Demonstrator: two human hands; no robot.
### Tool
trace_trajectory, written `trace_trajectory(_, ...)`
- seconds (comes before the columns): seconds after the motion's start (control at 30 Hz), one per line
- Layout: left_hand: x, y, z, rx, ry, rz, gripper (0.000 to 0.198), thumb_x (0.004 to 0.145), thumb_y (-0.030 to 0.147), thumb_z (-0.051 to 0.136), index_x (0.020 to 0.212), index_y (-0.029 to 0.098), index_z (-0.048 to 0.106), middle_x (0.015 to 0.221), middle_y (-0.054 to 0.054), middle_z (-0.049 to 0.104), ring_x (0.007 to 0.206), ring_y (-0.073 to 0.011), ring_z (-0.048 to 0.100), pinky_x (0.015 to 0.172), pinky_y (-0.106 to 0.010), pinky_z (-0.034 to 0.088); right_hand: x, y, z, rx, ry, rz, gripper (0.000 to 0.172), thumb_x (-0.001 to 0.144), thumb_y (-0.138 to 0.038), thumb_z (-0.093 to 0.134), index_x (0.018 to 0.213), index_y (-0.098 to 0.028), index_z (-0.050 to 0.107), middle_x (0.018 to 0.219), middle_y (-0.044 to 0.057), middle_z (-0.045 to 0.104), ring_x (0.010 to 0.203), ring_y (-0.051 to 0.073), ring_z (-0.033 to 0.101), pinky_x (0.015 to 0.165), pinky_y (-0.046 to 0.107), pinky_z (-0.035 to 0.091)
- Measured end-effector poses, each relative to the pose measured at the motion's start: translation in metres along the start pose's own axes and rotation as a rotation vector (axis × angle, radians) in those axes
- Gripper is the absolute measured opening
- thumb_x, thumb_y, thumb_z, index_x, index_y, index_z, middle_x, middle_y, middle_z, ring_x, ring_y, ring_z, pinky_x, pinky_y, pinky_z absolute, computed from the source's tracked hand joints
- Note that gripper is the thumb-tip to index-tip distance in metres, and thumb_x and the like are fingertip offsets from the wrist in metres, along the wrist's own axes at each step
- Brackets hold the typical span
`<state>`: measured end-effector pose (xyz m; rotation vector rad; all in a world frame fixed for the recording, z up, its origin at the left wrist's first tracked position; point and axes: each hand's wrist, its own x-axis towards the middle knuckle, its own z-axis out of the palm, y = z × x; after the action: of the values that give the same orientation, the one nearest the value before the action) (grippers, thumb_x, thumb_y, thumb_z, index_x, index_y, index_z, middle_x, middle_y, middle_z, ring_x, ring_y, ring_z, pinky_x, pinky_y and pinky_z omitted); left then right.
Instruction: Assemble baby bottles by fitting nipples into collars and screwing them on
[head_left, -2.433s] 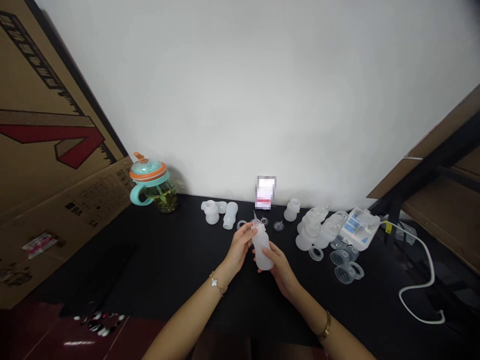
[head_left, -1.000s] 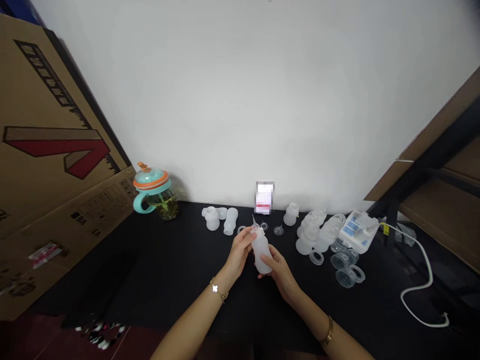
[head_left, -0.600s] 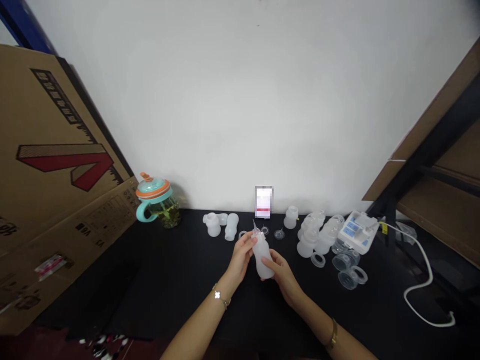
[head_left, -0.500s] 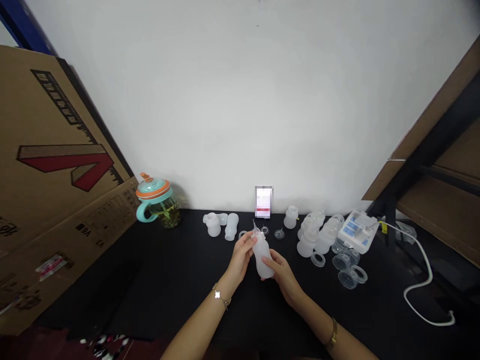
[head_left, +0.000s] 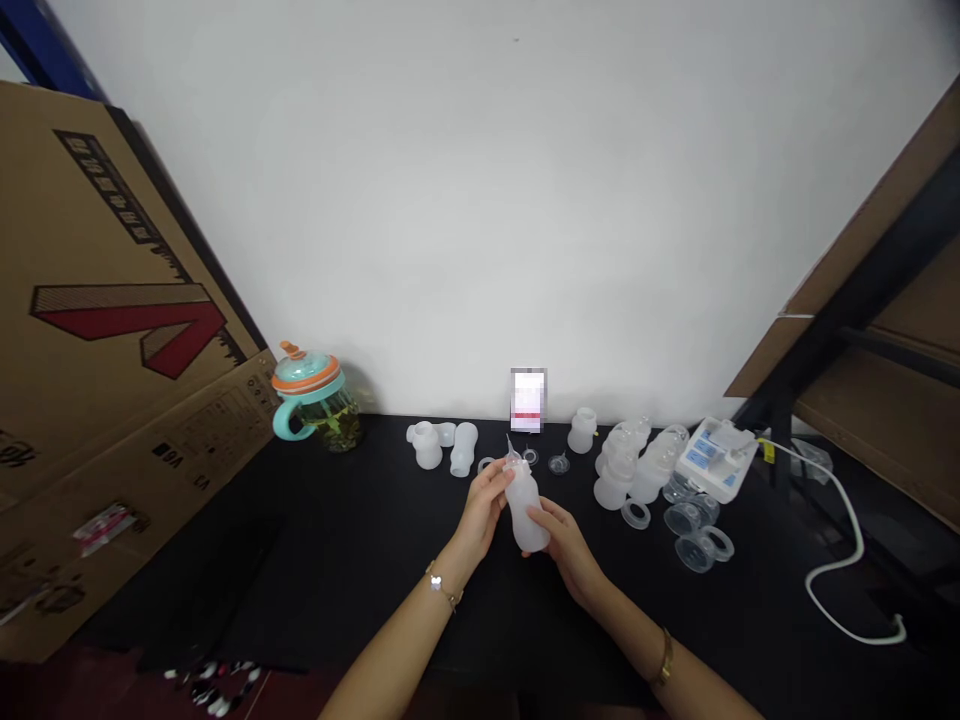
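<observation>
we've got the bottle [head_left: 526, 510] cupped in our right hand [head_left: 564, 545], left hand [head_left: 484, 503] pinching its top, above the table [head_left: 360, 540].

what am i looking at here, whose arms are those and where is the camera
No machine here: these are a person's two bare arms, seen from a camera worn on their head, looking forward and down. There is only this one view. The right hand holds a cloudy white bottle by its lower body, and the left hand pinches at its top. Below is a black table against a white wall. On it lie more white bottles, clear rings and caps, a white device with a white cable, and a teal mug with an orange lid. A big cardboard box leans at the left.
</observation>
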<state>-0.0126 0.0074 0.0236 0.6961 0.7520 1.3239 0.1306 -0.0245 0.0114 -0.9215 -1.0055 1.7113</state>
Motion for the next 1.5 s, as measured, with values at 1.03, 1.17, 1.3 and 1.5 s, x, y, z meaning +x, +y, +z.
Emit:
trace_trajectory(1.03, 0.0032, -0.0046, -0.0027, -0.027, 0.024, -0.013, 0.043, 0.068, 0.039, 0.086, 0.101, 0.015, 0.073, 0.101, -0.01, 0.072, 0.093, -0.0223, 0.067, 0.082, -0.03, 0.049, -0.0001, 0.0044, -0.0019, -0.015, 0.035, -0.007, 0.037, 0.076, -0.048, 0.078, 0.097, -0.02, 0.067, 0.086, 0.002, 0.06, 0.075, 0.017, 0.057, 0.056, 0.027, 0.053)
trace_trajectory(1.17, 0.003, -0.0047, -0.0029, -0.026, 0.013, -0.009, 0.043, 0.068, 0.039, 0.086, 0.101, 0.015, 0.072, 0.101, -0.01, 0.072, 0.095, -0.023, 0.067, 0.081, -0.03, 0.049, 0.0001, 0.0042, -0.0023, -0.021, 0.021, -0.006, 0.036, 0.078, -0.048, 0.077, 0.099, -0.019, 0.069, 0.083, 0.002, 0.06, 0.075, 0.017, 0.057, 0.057, 0.028, 0.052)
trace_trajectory(1.3, 0.0023, -0.0037, -0.0025, -0.017, 0.01, -0.009, 0.043, 0.068, 0.04, 0.086, 0.1, 0.015, 0.072, 0.101, -0.01, 0.072, 0.094, -0.023, 0.067, 0.081, -0.03, 0.048, 0.0007, 0.0042, -0.0029, -0.026, 0.012, -0.005, 0.035, 0.079, -0.048, 0.077, 0.098, -0.019, 0.071, 0.083, 0.002, 0.061, 0.073, 0.017, 0.056, 0.057, 0.027, 0.05)
trace_trajectory(1.5, 0.0009, -0.001, -0.0011, -0.016, 0.01, -0.005, 0.042, 0.068, 0.04, 0.085, 0.1, 0.015, 0.072, 0.1, -0.01, 0.072, 0.094, -0.0236, 0.067, 0.081, -0.031, 0.048, 0.0014, 0.0058, -0.004, -0.042, 0.016, -0.017, 0.039, 0.079, -0.049, 0.076, 0.106, -0.022, 0.07, 0.091, 0.003, 0.064, 0.075, 0.017, 0.057, 0.059, 0.028, 0.051)
